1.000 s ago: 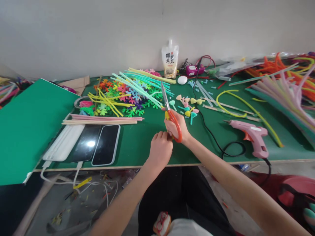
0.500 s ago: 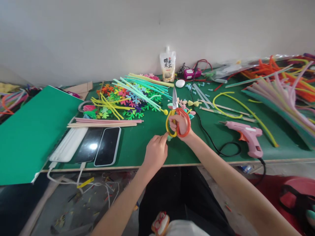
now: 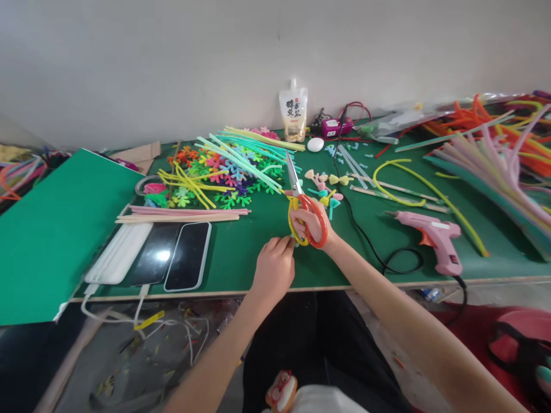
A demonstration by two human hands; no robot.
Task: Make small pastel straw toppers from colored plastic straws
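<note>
My right hand (image 3: 313,222) is closed round the scissors (image 3: 317,223), which have one orange-red and one yellow handle loop. The blades look closed and point up and to the left, away from me. Close beside it, my left hand (image 3: 275,265) has its fingers pressed together at the yellow loop. A small pale-green piece (image 3: 295,243) shows at the left fingertips, mostly hidden by both hands. Just beyond the scissors lie several small pastel bow-like pieces (image 3: 329,198). A yellow pipe cleaner with a ball end passes behind the blades, partly covered.
Colourful snowflake-shaped pieces (image 3: 232,172) and loose pipe cleaners (image 3: 245,163) lie at the back left. Phones (image 3: 188,256) and a white power bank (image 3: 123,252) rest at the front left. A pink glue gun (image 3: 430,235) lies right, its black cord (image 3: 361,229) crossing the table. A pouch (image 3: 294,115) stands behind.
The scissors have tilted, their tip swinging left, and my right hand has shifted slightly left and down. My left hand has stayed nearly in place, its fingers now more bunched together.
</note>
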